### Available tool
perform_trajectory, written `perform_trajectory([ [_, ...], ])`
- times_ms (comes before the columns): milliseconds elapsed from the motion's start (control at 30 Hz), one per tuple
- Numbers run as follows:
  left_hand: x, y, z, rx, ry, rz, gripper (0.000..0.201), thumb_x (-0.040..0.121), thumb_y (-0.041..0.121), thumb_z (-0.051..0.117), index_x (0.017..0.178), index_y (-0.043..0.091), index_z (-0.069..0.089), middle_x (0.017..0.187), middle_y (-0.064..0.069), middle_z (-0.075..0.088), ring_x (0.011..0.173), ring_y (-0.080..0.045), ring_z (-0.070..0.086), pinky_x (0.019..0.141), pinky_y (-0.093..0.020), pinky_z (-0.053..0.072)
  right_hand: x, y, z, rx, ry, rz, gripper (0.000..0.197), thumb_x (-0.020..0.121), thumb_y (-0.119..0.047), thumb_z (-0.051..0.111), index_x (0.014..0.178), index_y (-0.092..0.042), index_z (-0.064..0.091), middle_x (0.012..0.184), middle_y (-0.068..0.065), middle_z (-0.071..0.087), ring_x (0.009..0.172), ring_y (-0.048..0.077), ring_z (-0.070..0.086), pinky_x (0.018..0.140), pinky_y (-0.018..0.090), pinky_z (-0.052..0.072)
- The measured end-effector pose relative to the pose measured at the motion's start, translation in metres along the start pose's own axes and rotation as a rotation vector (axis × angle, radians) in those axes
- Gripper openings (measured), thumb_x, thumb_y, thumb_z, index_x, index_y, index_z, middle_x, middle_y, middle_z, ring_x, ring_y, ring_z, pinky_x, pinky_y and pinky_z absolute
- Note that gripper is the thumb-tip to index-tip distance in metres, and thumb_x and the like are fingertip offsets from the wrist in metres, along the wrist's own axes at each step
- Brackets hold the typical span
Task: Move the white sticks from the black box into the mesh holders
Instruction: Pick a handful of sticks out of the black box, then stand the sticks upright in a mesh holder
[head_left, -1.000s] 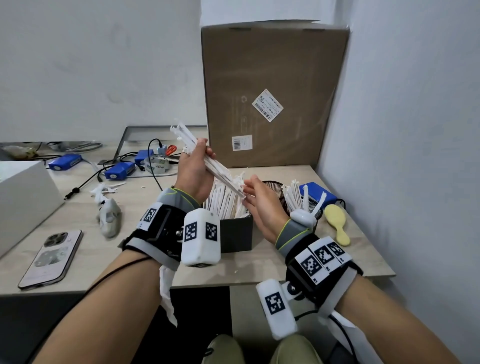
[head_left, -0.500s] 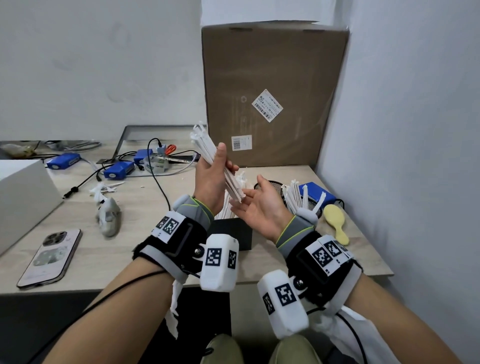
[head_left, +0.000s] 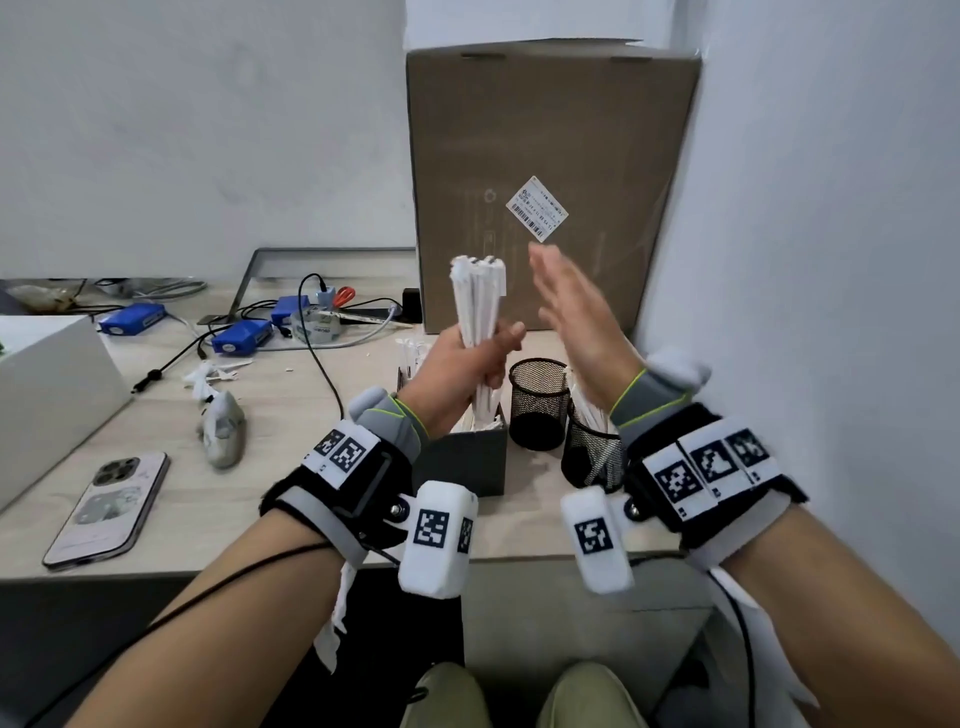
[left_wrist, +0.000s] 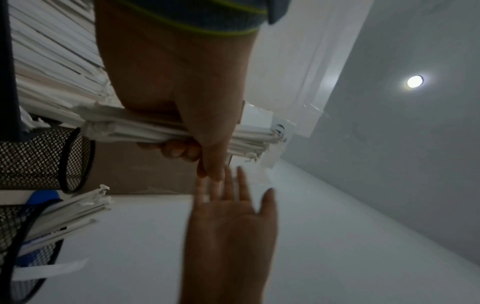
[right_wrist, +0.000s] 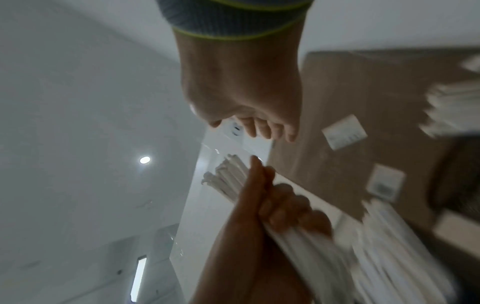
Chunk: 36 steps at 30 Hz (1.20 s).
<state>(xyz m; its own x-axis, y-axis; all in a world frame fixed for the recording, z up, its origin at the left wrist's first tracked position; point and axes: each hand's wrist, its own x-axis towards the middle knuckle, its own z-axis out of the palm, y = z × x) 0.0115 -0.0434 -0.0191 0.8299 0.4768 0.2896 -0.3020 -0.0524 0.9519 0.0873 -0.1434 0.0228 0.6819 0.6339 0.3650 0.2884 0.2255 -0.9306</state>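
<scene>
My left hand grips a bundle of white sticks upright above the black box, which still holds several sticks. In the left wrist view the bundle crosses under my curled fingers. My right hand is raised flat and open just right of the bundle, touching nothing; it shows again as the right hand. One mesh holder stands right of the box and looks empty. A second mesh holder, nearer me, holds several white sticks.
A tall cardboard box stands against the wall behind the holders. A phone lies near the table's front left edge. Blue devices and cables sit at the back left. A white box is at far left.
My left hand has turned the bundle from a slant to upright and lifted it. My right hand has let go of the sticks' lower end and risen, open, beside them.
</scene>
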Motion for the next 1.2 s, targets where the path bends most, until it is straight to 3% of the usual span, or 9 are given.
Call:
perform_trajectory([
  [100,-0.004,0.000,0.012,0.110,-0.134,-0.017,0.018,0.086,0.011,0.064,0.070,0.013,0.054,0.059,0.002,0.048,0.044,-0.006,0.034,0.048,-0.022,0.029,-0.001,-0.028,-0.005,-0.310,-0.121,-0.238,0.045,0.099,-0.042,0.034,0.134,-0.019,0.052,0.138,-0.007,0.052,0.122,-0.003,0.046,0.100,0.005,0.032],
  [233,-0.005,-0.002,0.025,0.173,-0.178,-0.056,0.019,0.072,0.005,0.060,0.059,0.014,0.049,0.042,0.010,0.042,0.042,-0.007,0.033,0.047,-0.026,0.027,-0.011,-0.027,-0.006,-0.668,-0.321,-0.284,0.039,0.096,-0.041,0.044,0.110,-0.014,0.067,0.100,-0.010,0.069,0.094,-0.002,0.061,0.088,0.015,0.043],
  [433,0.000,0.001,0.041,0.176,-0.094,0.023,0.026,0.094,0.004,0.053,0.070,0.015,0.055,0.043,0.011,0.051,0.044,-0.003,0.035,0.046,-0.021,0.031,-0.007,-0.007,-0.033,-0.211,-0.104,-0.082,0.058,0.079,-0.041,0.070,0.129,-0.024,0.048,0.118,-0.002,0.065,0.110,0.007,0.061,0.095,0.025,0.048],
  [633,0.007,0.006,0.074,0.304,-0.204,0.082,0.032,0.085,-0.009,0.048,0.105,0.016,0.047,0.068,-0.001,0.049,0.053,-0.006,0.047,0.045,-0.017,0.037,-0.008,0.014,-0.044,-0.217,-0.021,0.031,0.018,0.086,-0.033,0.065,0.093,-0.017,0.069,0.097,0.010,0.074,0.094,0.016,0.070,0.092,0.034,0.053],
  [733,0.010,0.002,0.083,0.313,-0.210,0.025,0.024,0.083,-0.008,0.047,0.092,0.014,0.053,0.063,-0.001,0.047,0.049,-0.004,0.044,0.045,-0.013,0.037,-0.008,0.018,-0.050,-0.161,0.036,-0.056,0.022,0.094,-0.027,0.053,0.081,-0.017,0.067,0.090,0.011,0.075,0.091,0.019,0.072,0.090,0.035,0.054],
  [800,0.014,-0.003,0.085,0.306,-0.281,-0.009,0.014,0.083,-0.001,0.057,0.081,0.013,0.057,0.068,-0.002,0.057,0.057,-0.002,0.054,0.055,-0.014,0.045,-0.009,0.019,-0.059,-0.103,0.084,-0.054,0.027,0.097,-0.024,0.048,0.081,-0.011,0.065,0.086,0.011,0.074,0.083,0.018,0.073,0.081,0.029,0.057],
  [967,0.022,-0.025,0.076,0.330,-0.142,-0.129,0.042,0.084,0.014,0.069,0.123,0.011,0.053,0.114,-0.006,0.057,0.106,-0.016,0.056,0.096,-0.028,0.047,-0.005,0.026,-0.102,0.020,0.393,-0.034,0.032,0.098,-0.025,0.042,0.076,-0.014,0.064,0.084,0.010,0.075,0.078,0.010,0.069,0.082,0.023,0.051],
  [1100,0.027,-0.040,0.070,0.385,0.052,-0.246,0.040,0.086,0.010,0.061,0.124,0.010,0.049,0.107,-0.005,0.053,0.092,-0.017,0.052,0.080,-0.027,0.044,-0.005,0.044,-0.117,-0.027,0.502,-0.016,0.033,0.099,-0.028,0.042,0.075,-0.016,0.061,0.088,0.010,0.074,0.076,-0.001,0.065,0.076,0.009,0.044],
  [1200,0.026,-0.046,0.072,0.472,0.022,-0.358,0.013,0.087,0.011,0.057,0.096,0.016,0.049,0.094,-0.005,0.054,0.080,-0.018,0.053,0.067,-0.027,0.045,-0.004,0.062,-0.115,-0.044,0.495,0.020,0.033,0.099,-0.029,0.042,0.075,-0.017,0.062,0.087,0.009,0.075,0.090,0.012,0.067,0.089,0.022,0.044],
])
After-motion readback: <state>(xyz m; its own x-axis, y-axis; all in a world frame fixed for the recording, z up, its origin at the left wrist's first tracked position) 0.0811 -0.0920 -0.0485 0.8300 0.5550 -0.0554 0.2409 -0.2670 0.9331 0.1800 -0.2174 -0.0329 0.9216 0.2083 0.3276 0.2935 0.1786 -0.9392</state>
